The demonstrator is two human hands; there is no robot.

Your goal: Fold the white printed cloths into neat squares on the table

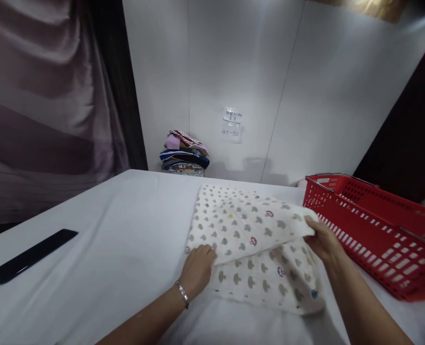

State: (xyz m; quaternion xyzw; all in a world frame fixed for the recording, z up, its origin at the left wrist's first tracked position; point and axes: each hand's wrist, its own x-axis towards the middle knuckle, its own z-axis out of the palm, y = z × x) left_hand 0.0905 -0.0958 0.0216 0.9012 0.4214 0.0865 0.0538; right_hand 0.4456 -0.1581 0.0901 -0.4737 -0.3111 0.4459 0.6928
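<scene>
A white cloth with small mushroom prints (248, 225) lies partly folded on the white table (119, 254). My left hand (197, 269) grips the near left edge of its upper layer, fingers tucked under the fold. At the right side, my right hand (322, 239) pinches the upper layer's corner and holds it a little above the lower layer. A silver bracelet sits on my left wrist.
A red plastic basket (373, 230) stands at the table's right edge, close to my right hand. A stack of folded colourful cloths (184, 153) rests at the back against the white wall. A flat black strip (28, 256) lies at the left.
</scene>
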